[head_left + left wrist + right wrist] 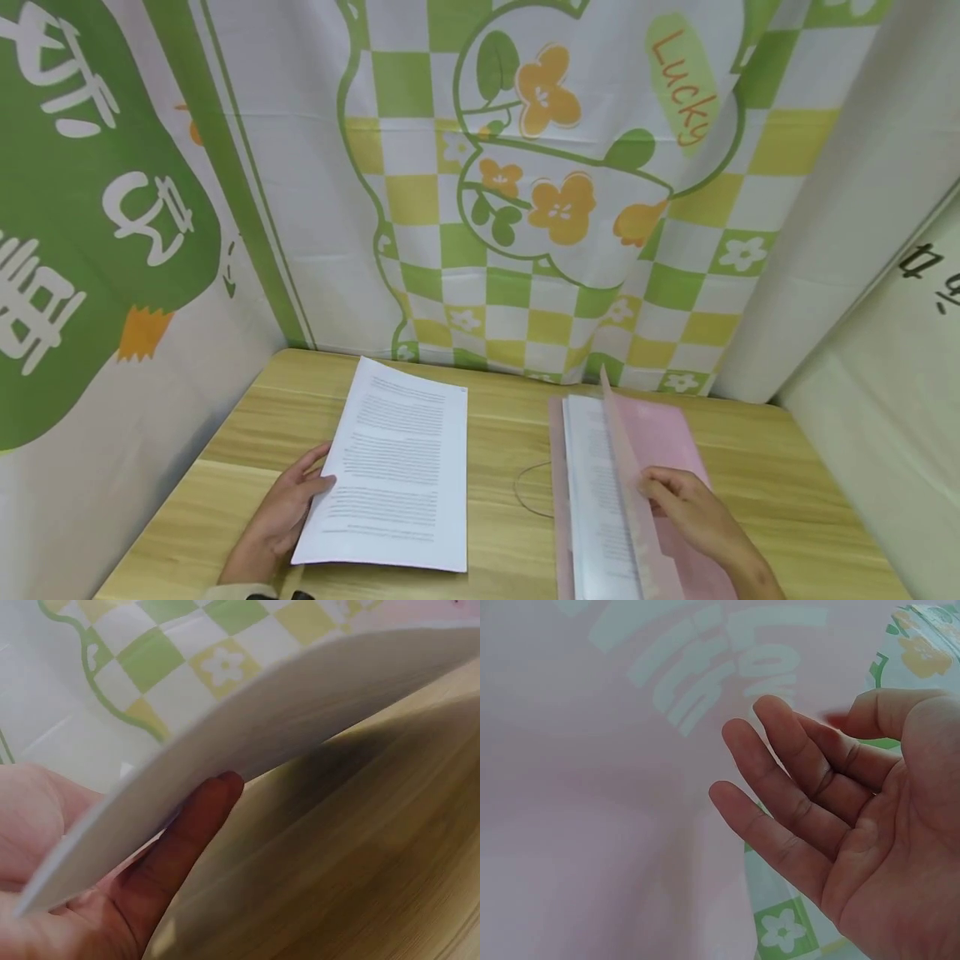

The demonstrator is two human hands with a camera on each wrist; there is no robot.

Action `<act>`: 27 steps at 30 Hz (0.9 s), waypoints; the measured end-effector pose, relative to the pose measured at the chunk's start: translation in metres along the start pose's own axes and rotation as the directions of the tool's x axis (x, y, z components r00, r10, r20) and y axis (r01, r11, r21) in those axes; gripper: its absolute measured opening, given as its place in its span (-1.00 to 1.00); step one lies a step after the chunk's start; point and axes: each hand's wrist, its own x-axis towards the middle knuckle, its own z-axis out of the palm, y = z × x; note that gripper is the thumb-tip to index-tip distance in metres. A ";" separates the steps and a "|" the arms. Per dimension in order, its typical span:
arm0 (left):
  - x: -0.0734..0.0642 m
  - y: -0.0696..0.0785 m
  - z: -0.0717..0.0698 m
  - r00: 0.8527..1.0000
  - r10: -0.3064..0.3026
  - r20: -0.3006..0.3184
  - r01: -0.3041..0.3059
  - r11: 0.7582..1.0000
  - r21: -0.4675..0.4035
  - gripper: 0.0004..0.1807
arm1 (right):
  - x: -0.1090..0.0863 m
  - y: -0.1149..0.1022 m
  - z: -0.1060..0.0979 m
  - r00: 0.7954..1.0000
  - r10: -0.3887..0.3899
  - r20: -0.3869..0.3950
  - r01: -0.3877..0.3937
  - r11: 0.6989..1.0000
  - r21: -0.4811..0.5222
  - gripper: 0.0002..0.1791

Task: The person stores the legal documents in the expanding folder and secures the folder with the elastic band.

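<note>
My left hand (pixel 288 504) grips the left edge of a thin stack of printed paper (pixel 401 467), thumb on the text side and fingers behind. The stack bows slightly; from the left wrist its pale underside (pixel 285 712) shows above the wood. At the right a pink folder (pixel 667 433) stands with its cover raised, and my right hand (pixel 693 508) pinches that cover by the edge. Printed sheets (pixel 600 500) lie inside the folder, partly hidden behind the cover. In the right wrist view, the pink cover (pixel 615 825) spreads behind my loosely bent other fingers.
Both hands work over a wood-grain table (pixel 502 442). A thin grey cord (pixel 517 492) loops out from the folder's left side. Behind the table hangs a green and yellow checked curtain (pixel 420 200), with more printed cloth (pixel 97 233) on the left.
</note>
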 end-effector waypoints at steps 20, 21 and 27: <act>0.012 -0.010 0.040 0.993 0.028 0.114 -0.024 0.999 -0.035 -0.27 | 0.000 0.001 0.002 1.000 -0.007 -0.004 0.007 0.999 0.037 -0.73; 0.013 -0.011 0.042 0.992 0.032 0.120 -0.027 0.999 -0.038 -0.27 | 0.001 0.001 0.002 1.000 -0.009 -0.004 0.009 0.999 0.037 -0.72; 0.016 -0.013 0.058 0.988 0.051 0.149 -0.045 0.998 -0.040 -0.25 | 0.001 0.002 0.002 1.000 -0.003 0.009 0.003 0.999 0.049 -0.68</act>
